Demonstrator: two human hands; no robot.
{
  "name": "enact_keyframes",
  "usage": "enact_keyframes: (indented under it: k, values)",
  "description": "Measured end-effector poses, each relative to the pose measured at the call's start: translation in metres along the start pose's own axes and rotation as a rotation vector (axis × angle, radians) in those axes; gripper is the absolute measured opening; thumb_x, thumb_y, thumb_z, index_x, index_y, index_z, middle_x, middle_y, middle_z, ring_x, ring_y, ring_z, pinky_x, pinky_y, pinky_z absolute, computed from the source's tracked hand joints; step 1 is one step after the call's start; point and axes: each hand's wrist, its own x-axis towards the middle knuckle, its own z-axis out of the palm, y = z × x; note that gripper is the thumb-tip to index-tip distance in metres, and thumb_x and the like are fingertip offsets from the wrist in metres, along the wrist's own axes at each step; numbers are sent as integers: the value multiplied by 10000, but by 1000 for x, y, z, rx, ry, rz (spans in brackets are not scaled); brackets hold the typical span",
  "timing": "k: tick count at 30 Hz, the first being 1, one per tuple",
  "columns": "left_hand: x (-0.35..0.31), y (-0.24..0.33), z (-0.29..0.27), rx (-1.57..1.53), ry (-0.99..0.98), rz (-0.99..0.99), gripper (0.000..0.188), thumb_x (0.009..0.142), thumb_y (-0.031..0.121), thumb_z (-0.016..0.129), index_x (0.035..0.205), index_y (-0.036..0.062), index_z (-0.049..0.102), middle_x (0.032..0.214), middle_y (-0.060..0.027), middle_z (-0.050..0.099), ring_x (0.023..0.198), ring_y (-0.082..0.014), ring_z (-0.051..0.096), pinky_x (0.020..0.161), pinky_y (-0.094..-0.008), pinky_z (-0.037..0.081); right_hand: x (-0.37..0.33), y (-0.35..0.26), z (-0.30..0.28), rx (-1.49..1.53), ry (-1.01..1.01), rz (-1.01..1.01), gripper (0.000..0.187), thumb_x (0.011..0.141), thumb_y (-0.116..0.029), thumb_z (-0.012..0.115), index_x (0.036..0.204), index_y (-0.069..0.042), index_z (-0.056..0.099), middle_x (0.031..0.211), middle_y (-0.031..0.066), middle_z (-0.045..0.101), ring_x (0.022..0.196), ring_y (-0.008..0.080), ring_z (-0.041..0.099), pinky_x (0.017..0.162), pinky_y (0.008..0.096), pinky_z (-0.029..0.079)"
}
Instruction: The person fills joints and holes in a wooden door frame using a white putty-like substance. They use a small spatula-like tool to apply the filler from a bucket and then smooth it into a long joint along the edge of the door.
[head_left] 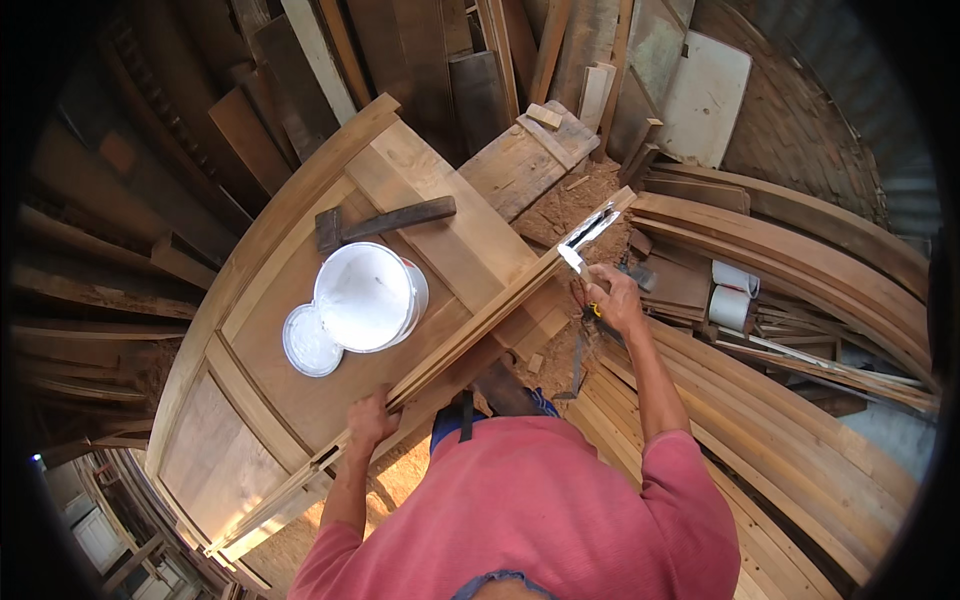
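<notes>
I watch the right hand point(614, 300) with fingers pinching a white-smeared flat tool point(573, 259) at one end of a wooden bar point(472, 331) along a panelled door point(225, 432), left hand point(372, 419) fingers curled at its other end.

There are two bare hands, one left point(372, 418) and one right point(615, 298), one white-smeared flat tool point(575, 263), one panelled wooden frame point(262, 390), one white bucket point(368, 298), one round lid point(308, 345) and one hammer point(395, 220); the boards point(775, 430) are too many to count.
</notes>
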Motion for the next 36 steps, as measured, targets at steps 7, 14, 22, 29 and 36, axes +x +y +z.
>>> enact_keyframes:
  k: [7,14,22,29,36]
  values:
    - [-12,0,2,-22,40,-14,542,782,314,757,1283,163,615,964,-198,750,909,-412,719,822,-521,569,27,-89,-24,218,-128,62,362,902,-134,668,1223,30,700,1033,115,756,945,171,696,853,322,535]
    - [-10,-4,-3,-29,31,17,489,795,313,751,1245,163,631,943,-180,755,879,-401,725,786,-525,575,43,-266,51,-303,-304,-522,247,891,-180,655,1113,-81,701,1040,163,690,1009,366,672,875,459,548]
    - [-15,-1,-2,-26,36,-2,490,810,388,786,1221,161,646,950,-161,759,883,-377,734,783,-499,580,59,-331,201,-710,-672,-552,245,825,-92,692,1063,-53,735,1100,185,705,1044,353,703,875,431,579]
    - [-14,2,-10,-40,-25,-17,491,837,385,778,1249,156,643,1007,-150,762,936,-358,737,806,-478,586,54,-311,256,-549,-618,-487,239,828,-60,651,1052,-40,735,1087,217,721,1041,393,701,884,468,569]
    - [-14,1,-8,-39,-22,-20,490,839,372,774,1254,150,637,1005,-162,760,918,-374,736,793,-485,590,63,-298,253,-341,-665,-362,272,881,-152,615,1114,-57,719,1144,218,712,1094,414,655,946,502,509]
